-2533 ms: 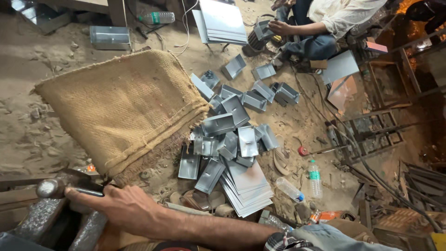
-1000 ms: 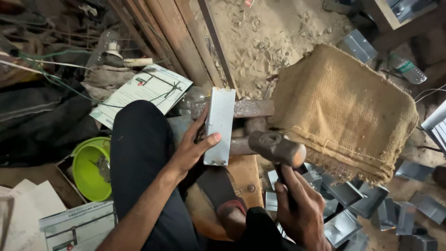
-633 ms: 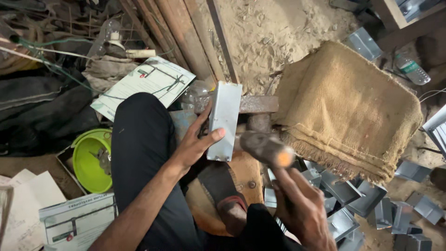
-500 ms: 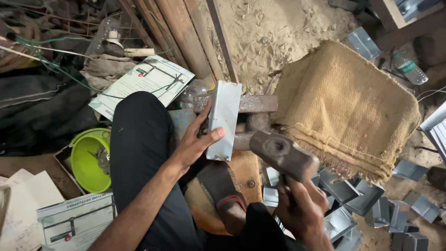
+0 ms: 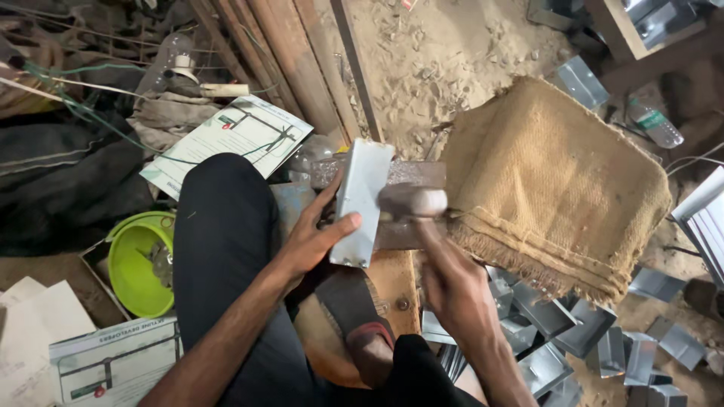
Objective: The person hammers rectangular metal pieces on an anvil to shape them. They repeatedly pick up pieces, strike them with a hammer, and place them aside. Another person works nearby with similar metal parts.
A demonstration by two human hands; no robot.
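- nearest the camera, the person's black-trousered knee [image 5: 226, 249] is filling the lower middle, and a sandalled foot [image 5: 362, 324] is resting on a round wooden block [image 5: 392, 279].
- the left hand [image 5: 313, 237] is gripping a folded metal sheet [image 5: 363, 200]: thumb pressing across its front face, fingers curling behind its left edge, holding it upright on a rusty iron bar [image 5: 407, 177].
- the right hand [image 5: 452, 290] is wrapped tight around a hammer handle, and the hammer head [image 5: 411, 202] is sitting right against the sheet's right edge, a little blurred.
- that sheet is looking thin and light but stiff, with sharp cut edges and a slick face; judging by this, the safest hold is on the flat faces, well clear of where the hammer is landing, much as the left hand is doing.
- the hammer is looking heavy at the head, so a firm grip low on the handle seems right.
- to the left, a green plastic bowl [image 5: 139, 260] is sitting among printed cardboard sheets [image 5: 234, 139].
- to the right, a burlap sack [image 5: 550, 185] is lying draped just beside the bar, with a heap of bent metal pieces [image 5: 573, 339] lying below it.
- further out, wooden planks [image 5: 286, 60] are leaning over the sandy floor [image 5: 445, 53], and a plastic bottle [image 5: 654, 124] is lying at the far right.
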